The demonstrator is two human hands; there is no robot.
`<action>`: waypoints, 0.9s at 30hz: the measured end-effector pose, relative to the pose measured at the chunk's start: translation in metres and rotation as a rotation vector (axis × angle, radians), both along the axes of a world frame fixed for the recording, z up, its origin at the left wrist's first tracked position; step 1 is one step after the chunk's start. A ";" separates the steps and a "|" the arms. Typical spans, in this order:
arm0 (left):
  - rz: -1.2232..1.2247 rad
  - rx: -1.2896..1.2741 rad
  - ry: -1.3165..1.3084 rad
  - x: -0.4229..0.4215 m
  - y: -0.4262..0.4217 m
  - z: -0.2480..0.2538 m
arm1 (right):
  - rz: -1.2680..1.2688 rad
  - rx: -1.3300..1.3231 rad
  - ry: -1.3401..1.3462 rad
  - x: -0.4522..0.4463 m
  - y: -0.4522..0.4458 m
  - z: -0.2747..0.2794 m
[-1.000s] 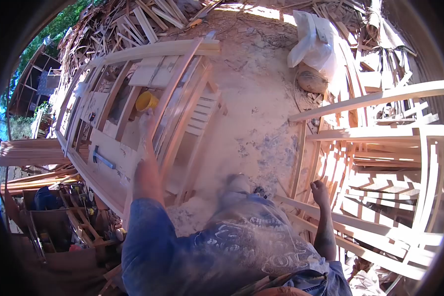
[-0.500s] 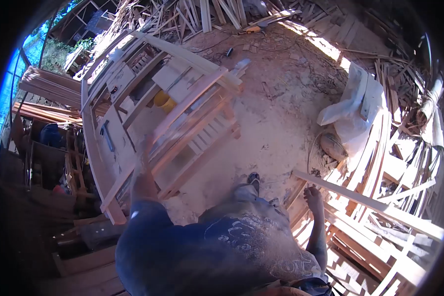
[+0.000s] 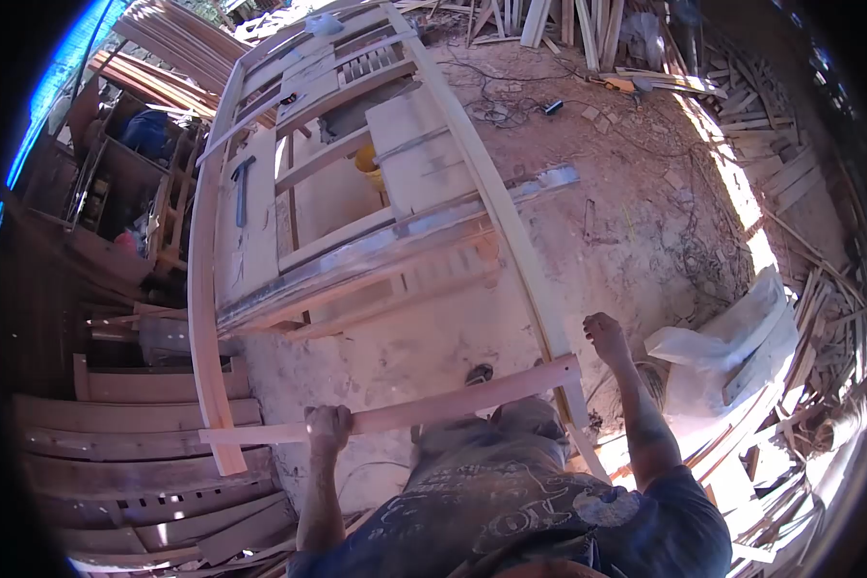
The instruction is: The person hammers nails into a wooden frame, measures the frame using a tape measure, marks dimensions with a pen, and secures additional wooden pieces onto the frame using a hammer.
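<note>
My left hand [image 3: 328,427] is closed around a flat wooden board [image 3: 453,400] near its left end. The board lies across the two long rails of a large wooden frame: the left rail [image 3: 205,318] and the right rail [image 3: 511,231]. Just beyond the board's right end is my right hand [image 3: 607,339], apart from the wood. Its fingers are curled, and whatever they may hold is hidden. Farther up the frame, a hammer [image 3: 242,191] rests on a pale panel. A yellow bucket [image 3: 368,169] shows between the crosspieces.
Stacked boards [image 3: 144,458] lie to the left. White plastic sheeting [image 3: 722,332] and scattered wood offcuts line the right side. Cables [image 3: 496,91] trail over the dirt floor, and loose timber leans at the back.
The view has turned, and the frame appears farther left and more upright. My left hand has brought the board nearer my body. My right hand has risen from my side toward the right rail.
</note>
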State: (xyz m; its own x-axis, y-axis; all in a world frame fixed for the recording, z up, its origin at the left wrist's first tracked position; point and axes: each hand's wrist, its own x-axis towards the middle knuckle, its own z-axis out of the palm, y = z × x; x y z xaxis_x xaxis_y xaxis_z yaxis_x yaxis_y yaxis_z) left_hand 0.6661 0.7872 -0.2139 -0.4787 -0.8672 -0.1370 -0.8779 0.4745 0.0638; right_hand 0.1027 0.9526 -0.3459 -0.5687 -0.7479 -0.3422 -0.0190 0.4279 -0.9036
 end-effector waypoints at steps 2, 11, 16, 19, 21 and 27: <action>0.017 -0.009 0.031 0.001 0.023 0.009 | 0.088 -0.031 -0.134 -0.009 -0.012 -0.011; 0.381 -0.008 0.198 -0.014 0.022 0.010 | 0.247 0.208 -0.092 -0.014 0.069 -0.013; 0.502 0.032 0.317 -0.008 0.023 0.000 | 0.303 0.257 0.078 -0.040 0.085 0.004; 0.580 -0.003 0.535 -0.020 0.016 0.000 | 0.434 0.163 0.378 -0.070 0.053 0.004; 0.504 -0.161 0.580 -0.068 0.025 0.022 | 0.418 0.119 0.471 -0.090 0.023 0.053; 0.278 -0.325 0.786 -0.266 0.034 0.121 | 0.229 -0.255 0.541 -0.247 -0.027 0.135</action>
State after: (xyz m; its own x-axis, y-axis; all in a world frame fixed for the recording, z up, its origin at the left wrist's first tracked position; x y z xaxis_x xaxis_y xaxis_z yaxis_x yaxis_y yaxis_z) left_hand 0.4003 0.8214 -0.0932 -0.0972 -0.9047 0.4148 -0.7236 0.3504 0.5947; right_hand -0.1443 0.9261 -0.2104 -0.4269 -0.8912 0.1533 -0.5668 0.1316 -0.8133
